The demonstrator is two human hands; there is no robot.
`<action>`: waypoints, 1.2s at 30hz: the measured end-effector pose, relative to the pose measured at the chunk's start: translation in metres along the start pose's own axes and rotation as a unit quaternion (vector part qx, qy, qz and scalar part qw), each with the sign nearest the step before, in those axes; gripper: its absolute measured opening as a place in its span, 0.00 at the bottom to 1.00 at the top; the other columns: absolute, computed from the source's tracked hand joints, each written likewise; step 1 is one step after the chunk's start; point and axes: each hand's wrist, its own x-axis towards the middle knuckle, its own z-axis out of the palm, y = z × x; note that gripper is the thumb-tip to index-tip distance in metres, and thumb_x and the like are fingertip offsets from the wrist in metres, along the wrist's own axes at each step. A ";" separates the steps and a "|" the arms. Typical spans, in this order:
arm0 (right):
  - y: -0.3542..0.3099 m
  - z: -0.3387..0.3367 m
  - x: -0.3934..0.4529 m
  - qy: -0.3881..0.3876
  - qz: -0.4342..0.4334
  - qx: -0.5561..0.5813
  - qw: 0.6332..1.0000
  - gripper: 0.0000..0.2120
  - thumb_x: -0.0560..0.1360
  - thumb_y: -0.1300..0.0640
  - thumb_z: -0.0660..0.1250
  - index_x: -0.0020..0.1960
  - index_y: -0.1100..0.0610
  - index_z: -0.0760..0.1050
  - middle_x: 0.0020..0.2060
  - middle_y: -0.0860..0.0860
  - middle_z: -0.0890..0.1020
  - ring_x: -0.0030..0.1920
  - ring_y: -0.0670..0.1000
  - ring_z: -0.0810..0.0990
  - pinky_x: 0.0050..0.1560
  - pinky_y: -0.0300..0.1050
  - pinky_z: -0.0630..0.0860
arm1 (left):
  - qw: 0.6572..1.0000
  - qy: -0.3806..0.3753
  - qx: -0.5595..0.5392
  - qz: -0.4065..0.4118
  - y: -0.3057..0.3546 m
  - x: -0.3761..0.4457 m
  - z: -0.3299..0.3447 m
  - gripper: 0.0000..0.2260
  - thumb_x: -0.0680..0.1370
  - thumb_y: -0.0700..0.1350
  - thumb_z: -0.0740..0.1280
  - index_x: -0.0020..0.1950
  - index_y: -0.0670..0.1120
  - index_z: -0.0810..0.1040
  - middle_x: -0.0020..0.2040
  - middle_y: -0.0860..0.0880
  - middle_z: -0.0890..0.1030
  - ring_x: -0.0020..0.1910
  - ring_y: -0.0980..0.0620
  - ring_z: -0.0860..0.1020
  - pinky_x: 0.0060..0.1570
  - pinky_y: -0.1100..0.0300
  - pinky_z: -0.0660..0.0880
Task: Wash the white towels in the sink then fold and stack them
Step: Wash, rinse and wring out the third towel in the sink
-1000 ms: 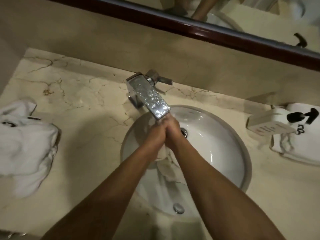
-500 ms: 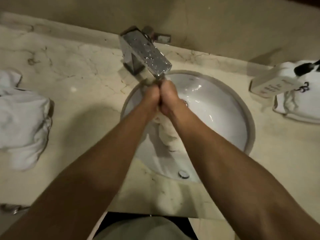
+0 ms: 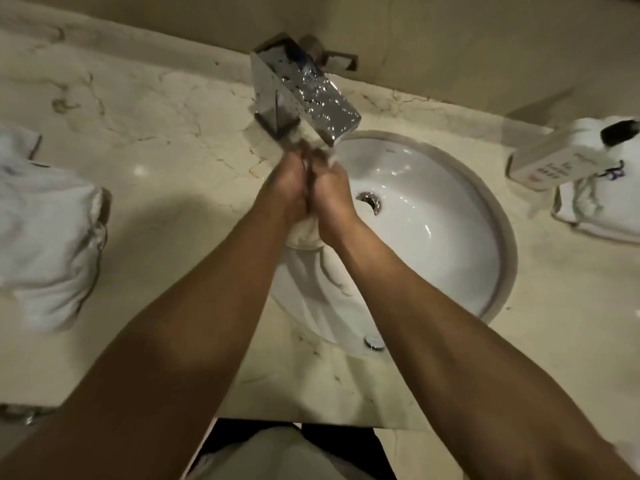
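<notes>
Washing step in hand, by our reading. We see the left hand (image 3: 285, 187) and the right hand (image 3: 330, 192) pressed together just under the faucet (image 3: 304, 91) spout, both curled round one white towel (image 3: 311, 258), its bunched top gripped between the palms and its tail hanging down into the sink (image 3: 433, 230) along the near-left wall. Whether water is running we cannot tell; the spout's top is beaded with drops. Next move, as we judge it: rubbing or wringing the cloth over the basin, which calls for a firm two-handed grip and keeping the drip inside the rim, then folding on the counter (image 3: 166, 140). Count: one towel in the hands; one rumpled white pile (image 3: 45, 230) on the counter well to the left, number of towels in it unclear; one white cloth item (image 3: 602, 206) at far right with one small box (image 3: 543, 164) leaning on it; one drain (image 3: 369, 199); one faucet.
</notes>
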 end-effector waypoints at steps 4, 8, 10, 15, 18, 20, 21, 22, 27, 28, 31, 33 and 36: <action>-0.006 -0.029 0.021 0.011 0.077 0.118 0.990 0.12 0.85 0.59 0.55 0.50 0.62 0.76 0.39 0.55 0.81 0.40 0.53 0.81 0.43 0.46 0.79 | 0.996 -0.089 -0.006 0.009 -0.023 -0.024 -0.015 0.14 0.81 0.40 0.59 0.64 0.34 0.74 0.54 0.32 0.79 0.49 0.36 0.80 0.45 0.52 0.78; 0.001 -0.070 0.013 -0.010 0.172 0.304 0.937 0.20 0.85 0.48 0.58 0.66 0.63 0.72 0.59 0.61 0.82 0.58 0.60 0.81 0.63 0.57 0.77 | 0.975 -0.155 -0.142 -0.071 -0.027 -0.047 -0.048 0.21 0.72 0.41 0.64 0.63 0.37 0.77 0.54 0.35 0.79 0.53 0.37 0.80 0.56 0.49 0.77; -0.002 -0.100 0.010 -0.021 0.199 0.378 0.904 0.25 0.84 0.45 0.57 0.70 0.64 0.70 0.64 0.63 0.79 0.65 0.61 0.78 0.71 0.58 0.70 | 0.960 -0.152 -0.212 -0.105 -0.033 -0.052 -0.060 0.17 0.72 0.42 0.62 0.58 0.40 0.82 0.59 0.38 0.80 0.58 0.39 0.80 0.65 0.47 0.73; -0.015 -0.166 0.011 -0.140 0.128 0.483 0.855 0.27 0.73 0.59 0.72 0.68 0.65 0.68 0.60 0.63 0.78 0.64 0.61 0.78 0.72 0.52 0.69 | 0.972 -0.166 -0.150 -0.074 -0.040 -0.063 -0.050 0.21 0.83 0.45 0.57 0.36 0.45 0.84 0.38 0.45 0.83 0.41 0.49 0.83 0.48 0.56 0.80; -0.016 -0.150 -0.010 -0.159 0.191 0.359 0.899 0.26 0.78 0.46 0.65 0.67 0.65 0.71 0.60 0.64 0.78 0.66 0.62 0.76 0.69 0.60 0.72 | 0.975 -0.130 -0.167 -0.067 -0.035 -0.064 -0.020 0.14 0.81 0.49 0.61 0.51 0.40 0.80 0.46 0.40 0.83 0.45 0.44 0.84 0.47 0.52 0.82; -0.012 -0.135 -0.018 -0.161 0.250 0.292 0.909 0.20 0.82 0.50 0.60 0.53 0.66 0.81 0.50 0.65 0.84 0.52 0.61 0.84 0.55 0.56 0.82 | 0.978 -0.096 -0.168 -0.078 -0.032 -0.061 0.003 0.17 0.79 0.52 0.66 0.56 0.38 0.79 0.45 0.38 0.83 0.44 0.42 0.84 0.48 0.50 0.82; -0.007 -0.130 -0.019 -0.159 0.262 0.267 0.914 0.22 0.83 0.53 0.58 0.44 0.66 0.83 0.43 0.64 0.85 0.43 0.59 0.86 0.47 0.52 0.84 | 0.978 -0.081 -0.168 -0.093 -0.032 -0.060 0.011 0.21 0.76 0.54 0.70 0.58 0.38 0.79 0.48 0.36 0.82 0.47 0.40 0.83 0.52 0.47 0.81; -0.005 -0.128 -0.020 -0.159 0.272 0.245 0.917 0.24 0.84 0.54 0.58 0.39 0.66 0.84 0.39 0.63 0.85 0.38 0.59 0.86 0.47 0.52 0.82 | 0.977 -0.073 -0.176 -0.096 -0.030 -0.064 0.016 0.22 0.74 0.54 0.72 0.57 0.38 0.80 0.49 0.36 0.82 0.48 0.39 0.82 0.54 0.46 0.80; -0.009 -0.151 -0.022 -0.229 0.269 0.369 0.860 0.25 0.74 0.54 0.72 0.67 0.64 0.74 0.65 0.64 0.76 0.60 0.62 0.79 0.63 0.56 0.76 | 0.938 -0.094 -0.334 0.013 -0.036 -0.071 -0.013 0.14 0.80 0.45 0.60 0.58 0.37 0.78 0.55 0.37 0.78 0.52 0.40 0.80 0.59 0.48 0.75; -0.011 -0.157 -0.024 -0.240 0.257 0.394 0.849 0.32 0.72 0.53 0.73 0.72 0.64 0.70 0.70 0.64 0.73 0.64 0.63 0.76 0.64 0.56 0.75 | 0.926 -0.110 -0.360 0.018 -0.039 -0.077 -0.022 0.19 0.81 0.46 0.57 0.65 0.37 0.75 0.61 0.37 0.77 0.58 0.40 0.79 0.64 0.47 0.71; -0.008 -0.169 -0.031 -0.236 0.230 0.402 0.854 0.34 0.68 0.53 0.76 0.70 0.66 0.73 0.66 0.64 0.77 0.63 0.63 0.79 0.64 0.58 0.75 | 0.913 -0.147 -0.382 0.000 -0.057 -0.077 -0.036 0.28 0.82 0.56 0.53 0.77 0.41 0.66 0.73 0.38 0.71 0.74 0.38 0.68 0.75 0.43 0.59; 0.003 -0.173 -0.029 -0.195 0.230 0.403 0.864 0.38 0.70 0.48 0.74 0.74 0.63 0.69 0.69 0.63 0.74 0.68 0.64 0.75 0.66 0.63 0.73 | 0.907 -0.149 -0.389 -0.062 -0.068 -0.075 -0.039 0.32 0.80 0.64 0.57 0.75 0.42 0.71 0.73 0.37 0.71 0.73 0.36 0.68 0.75 0.41 0.56; 0.015 -0.176 -0.036 -0.140 0.243 0.438 0.854 0.43 0.74 0.32 0.62 0.76 0.63 0.65 0.73 0.65 0.69 0.73 0.67 0.68 0.73 0.67 0.63 | 0.900 -0.173 -0.362 -0.172 -0.083 -0.074 -0.041 0.29 0.77 0.61 0.63 0.69 0.41 0.76 0.69 0.38 0.75 0.70 0.38 0.72 0.76 0.45 0.56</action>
